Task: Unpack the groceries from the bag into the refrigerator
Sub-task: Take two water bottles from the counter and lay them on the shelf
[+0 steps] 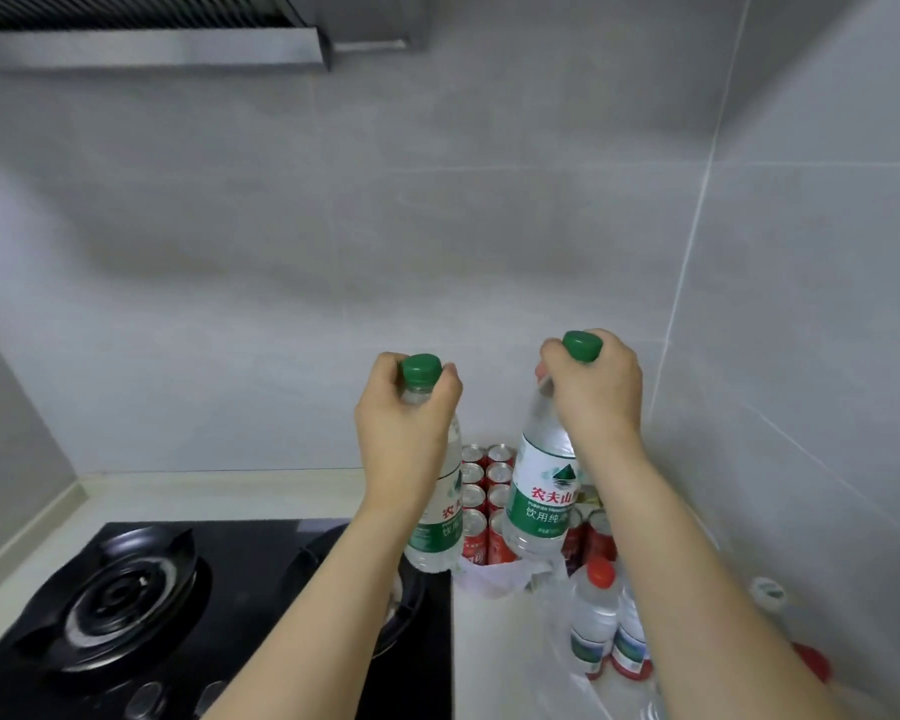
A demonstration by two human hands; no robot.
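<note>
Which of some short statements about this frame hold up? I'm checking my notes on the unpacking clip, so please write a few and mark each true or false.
1. The left hand grips a green-capped bottle at the neck. True.
2. The right hand is empty. False: it grips a second green-capped bottle near the cap.
3. Red cans stand behind the two held bottles. True.
4. A pot sits on the stove burner. False: the burner is bare.
5. The small bottles lower right have green caps. False: the visible cap is red.
</note>
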